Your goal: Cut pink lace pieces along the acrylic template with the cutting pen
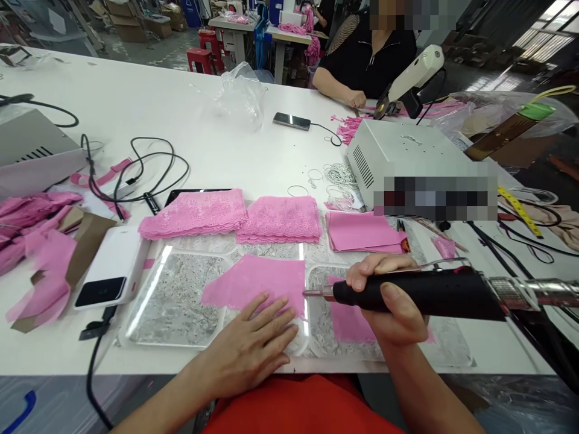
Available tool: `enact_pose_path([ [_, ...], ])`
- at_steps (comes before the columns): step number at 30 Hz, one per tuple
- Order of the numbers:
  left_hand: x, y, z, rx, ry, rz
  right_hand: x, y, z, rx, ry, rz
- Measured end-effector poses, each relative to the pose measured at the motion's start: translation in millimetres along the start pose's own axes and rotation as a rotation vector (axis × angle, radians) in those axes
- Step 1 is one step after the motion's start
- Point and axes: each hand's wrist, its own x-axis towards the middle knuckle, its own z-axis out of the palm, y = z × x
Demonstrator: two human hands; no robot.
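Observation:
My left hand (251, 345) lies flat with fingers spread, pressing the lower edge of a pink fabric piece (257, 280) on a clear plate (174, 304). My right hand (389, 298) grips a black hand-held tool (420, 292) held level, its metal tip (312, 293) at the fabric's right edge. A second pink piece (346, 319) lies on another clear plate under my right hand.
Two folded pink lace stacks (194, 212) (280, 218) and plain pink pieces (362, 232) lie behind the plates. A white device (113, 268) sits at left, a white metal box (398, 154) at right, cables (136, 169) around. Another person (362, 54) sits across.

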Motion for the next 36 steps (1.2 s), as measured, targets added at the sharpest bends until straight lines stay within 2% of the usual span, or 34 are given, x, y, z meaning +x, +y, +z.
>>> enact_pose_path([
  [3, -2.2, -1.3, 0.0, 0.004, -0.016, 0.0, 2.6, -2.1, -2.6, -0.012, 0.039, -0.003],
  [7, 2.7, 3.0, 0.3, 0.001, 0.01, -0.017, 8.4, -10.1, -21.8, -0.044, 0.163, -0.063],
  [12, 28.8, 17.4, 9.6, 0.008, 0.051, 0.008, 9.2, -14.1, -49.1, -0.054, 0.262, -0.078],
  [17, 52.0, 27.5, 27.3, 0.025, 0.029, 0.038, 6.0, -4.6, -53.8, -0.016, 0.316, -0.048],
  [23, 57.5, 29.4, 36.2, 0.046, -0.002, 0.055, 8.6, 1.5, -52.1, 0.011, 0.274, -0.084],
  [36, 55.9, 27.3, 35.8, 0.043, -0.087, 0.059, 9.5, 3.4, -52.1, 0.023, 0.234, -0.129],
])
